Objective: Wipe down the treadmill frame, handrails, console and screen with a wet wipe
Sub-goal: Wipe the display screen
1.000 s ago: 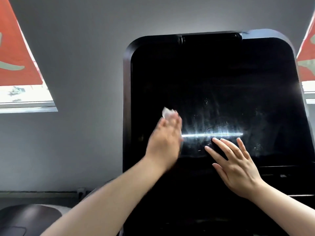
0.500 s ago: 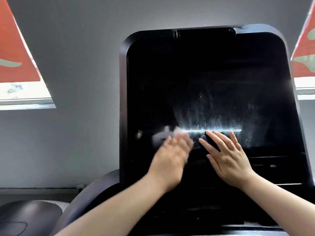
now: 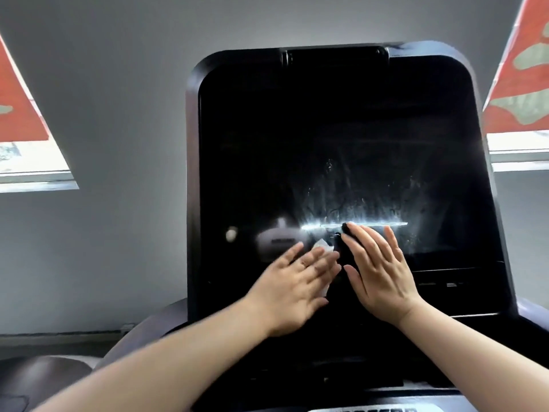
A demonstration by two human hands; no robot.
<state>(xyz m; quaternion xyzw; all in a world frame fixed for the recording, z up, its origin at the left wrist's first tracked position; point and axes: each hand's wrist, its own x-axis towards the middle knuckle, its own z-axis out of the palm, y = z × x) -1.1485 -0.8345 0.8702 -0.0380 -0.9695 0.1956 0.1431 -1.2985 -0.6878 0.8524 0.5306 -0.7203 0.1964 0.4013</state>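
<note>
Head view: left hand (image 3: 292, 288) mostly hides wipe (image 3: 411, 253).

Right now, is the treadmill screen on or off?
Off, it appears: the treadmill screen is uniformly black, showing only smears and reflected light; both hands lie flat on it.

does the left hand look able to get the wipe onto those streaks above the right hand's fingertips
Probably yes: the left hand presses the wipe flat on the screen just left of the streaks. Only the right hand, flat below them, may crowd the path.
</note>
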